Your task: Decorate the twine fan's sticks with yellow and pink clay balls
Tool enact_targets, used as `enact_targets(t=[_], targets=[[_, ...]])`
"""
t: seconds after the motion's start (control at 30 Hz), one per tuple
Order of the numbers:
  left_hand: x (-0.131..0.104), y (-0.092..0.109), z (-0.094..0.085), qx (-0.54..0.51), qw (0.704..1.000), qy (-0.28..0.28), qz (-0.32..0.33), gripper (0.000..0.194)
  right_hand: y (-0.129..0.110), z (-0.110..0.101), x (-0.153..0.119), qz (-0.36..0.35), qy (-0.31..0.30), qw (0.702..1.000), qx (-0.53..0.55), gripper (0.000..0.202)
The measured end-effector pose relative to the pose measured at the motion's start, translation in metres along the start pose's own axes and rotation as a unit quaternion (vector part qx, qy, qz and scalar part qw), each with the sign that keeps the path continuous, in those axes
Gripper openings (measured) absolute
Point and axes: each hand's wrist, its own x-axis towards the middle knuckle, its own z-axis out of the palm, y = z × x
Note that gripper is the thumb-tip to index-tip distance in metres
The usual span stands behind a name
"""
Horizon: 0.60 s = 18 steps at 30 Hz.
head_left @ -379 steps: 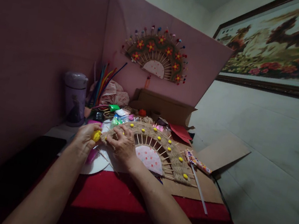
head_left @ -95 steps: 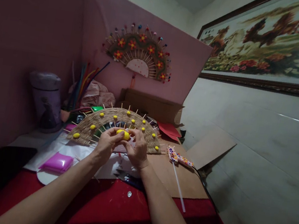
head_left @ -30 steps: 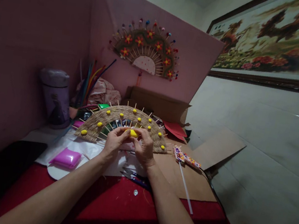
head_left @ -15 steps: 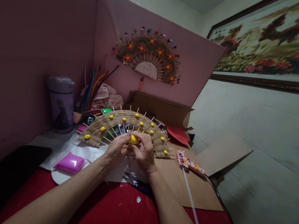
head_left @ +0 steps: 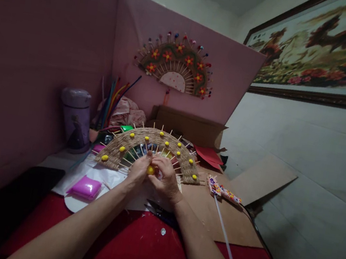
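Observation:
My left hand (head_left: 138,171) and my right hand (head_left: 165,179) meet at the middle of the table, fingers closed around a small lump of yellow clay (head_left: 150,170). Part of the lump is hidden by my fingers. Just behind them stands a half-round fan (head_left: 114,148) woven of twine over thin sticks, dotted with several yellow clay bits (head_left: 104,157). Scissors (head_left: 163,212) with dark handles lie below my right hand. To the left of my left forearm is a shiny purple packet (head_left: 85,187).
A purple flask (head_left: 76,120) and colourful pipe cleaners (head_left: 111,104) stand at the back left. On the right, a flowered piece (head_left: 223,191) with a white stick lies on cardboard (head_left: 236,229). A finished-looking fan (head_left: 179,48) hangs on the pink board (head_left: 221,76). Red cloth (head_left: 128,245) covers the table.
My hands have lowered slightly with the yellow clay, and my left thumb now points upward. The clay shows as a smaller, rounder spot. The whole view has shifted a little.

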Motion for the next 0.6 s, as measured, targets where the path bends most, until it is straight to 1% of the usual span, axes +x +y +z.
enact_targets(t=[0.1, 0.2, 0.3, 0.37, 0.47, 0.6], targets=[[-0.003, 0.004, 0.002, -0.037, 0.998, -0.026, -0.034, 0.052, -0.002, 0.000, -0.001, 0.013, 0.000, 1.000, 0.011, 0.032], [-0.008, 0.011, 0.006, -0.064, 0.994, -0.050, -0.068, 0.055, -0.004, -0.001, -0.001, 0.031, 0.023, 0.999, 0.021, 0.032], [-0.012, 0.013, 0.008, -0.038, 0.997, -0.046, -0.056, 0.055, -0.004, -0.002, -0.001, 0.046, 0.031, 0.998, -0.002, 0.037], [-0.013, 0.012, 0.009, -0.020, 0.998, -0.048, -0.043, 0.057, -0.001, -0.001, -0.001, 0.037, 0.017, 0.999, -0.020, 0.037], [-0.013, 0.012, 0.010, -0.020, 0.999, -0.041, -0.025, 0.055, 0.001, 0.000, -0.001, 0.018, 0.009, 1.000, -0.024, 0.032], [-0.014, 0.016, 0.011, -0.058, 0.996, -0.025, -0.064, 0.059, 0.001, 0.000, -0.001, 0.031, 0.025, 0.999, -0.008, 0.032]])
